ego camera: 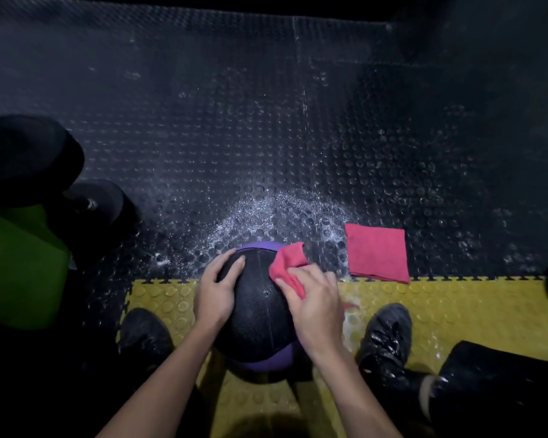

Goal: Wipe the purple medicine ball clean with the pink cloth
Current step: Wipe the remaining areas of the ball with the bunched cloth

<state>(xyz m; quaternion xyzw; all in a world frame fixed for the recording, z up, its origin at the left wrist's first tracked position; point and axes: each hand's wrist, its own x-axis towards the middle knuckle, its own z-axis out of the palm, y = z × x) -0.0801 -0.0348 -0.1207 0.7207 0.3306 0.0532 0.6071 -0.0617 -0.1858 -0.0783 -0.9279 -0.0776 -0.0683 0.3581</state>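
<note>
Both shoes (pixel 384 339) flank the ball (pixel 260 314), black with purple ends; left hand (pixel 217 292) rests open on it, right hand (pixel 313 308) presses a pink cloth (pixel 286 263) there; a folded cloth (pixel 377 252) lies right

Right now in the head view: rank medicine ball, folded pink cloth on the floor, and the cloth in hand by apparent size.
1. medicine ball
2. folded pink cloth
3. cloth in the right hand, bunched, partly hidden under fingers, so true size unclear.

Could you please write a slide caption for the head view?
Left hand steadies the ball while the right hand wipes it with a pink cloth.
</note>
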